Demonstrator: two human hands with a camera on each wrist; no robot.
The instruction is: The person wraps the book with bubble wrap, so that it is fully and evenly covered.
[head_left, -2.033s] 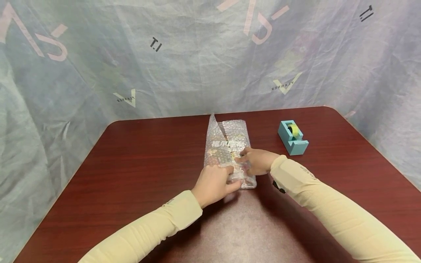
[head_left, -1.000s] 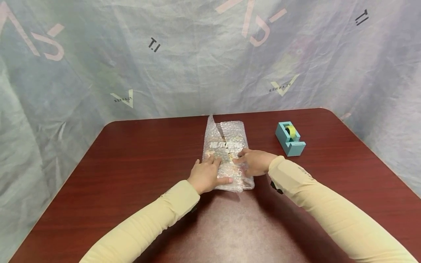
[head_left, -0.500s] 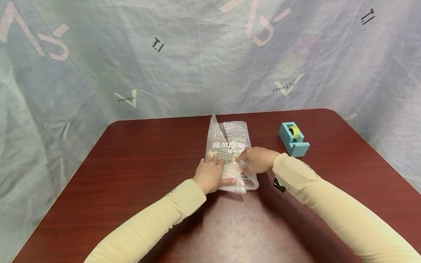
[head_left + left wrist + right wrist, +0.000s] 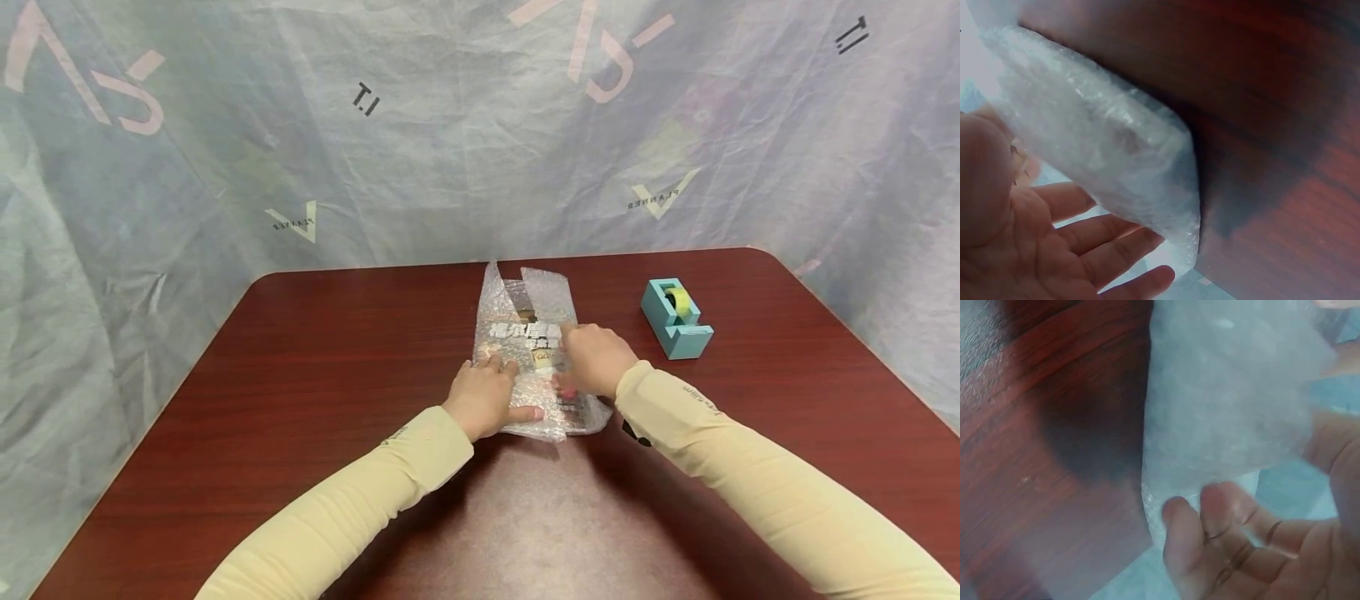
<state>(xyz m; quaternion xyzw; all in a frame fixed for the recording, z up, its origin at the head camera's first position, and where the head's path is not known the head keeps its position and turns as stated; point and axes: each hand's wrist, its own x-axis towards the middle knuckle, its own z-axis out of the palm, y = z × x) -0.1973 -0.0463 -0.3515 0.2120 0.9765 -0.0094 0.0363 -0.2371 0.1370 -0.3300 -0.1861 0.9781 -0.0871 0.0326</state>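
A book (image 4: pixel 546 358) with large white printed characters and a pale yellow label lies on the table, wrapped in clear bubble wrap (image 4: pixel 549 296). My left hand (image 4: pixel 482 398) rests on the lower left of the wrap, its fingers spread and its thumb pointing right. In the left wrist view its fingers (image 4: pixel 1100 231) lie fairly straight along the wrapped edge. On the other side, my right hand (image 4: pixel 597 358) pinches the right flap of bubble wrap and lifts it off the cover. The right wrist view shows that raised wrap (image 4: pixel 1222 394) beside bent fingers (image 4: pixel 1188 537).
A light blue tape dispenser (image 4: pixel 675 321) with a yellow roll of tape stands to the right of the book. The dark red tabletop (image 4: pixel 360 350) reaches back to a grey printed cloth (image 4: pixel 420 167) hanging behind it.
My left hand has gone from bent fingers at the wrap's lower edge to lying flat on it. My right hand has drawn the right flap rightward, uncovering more of the cover.
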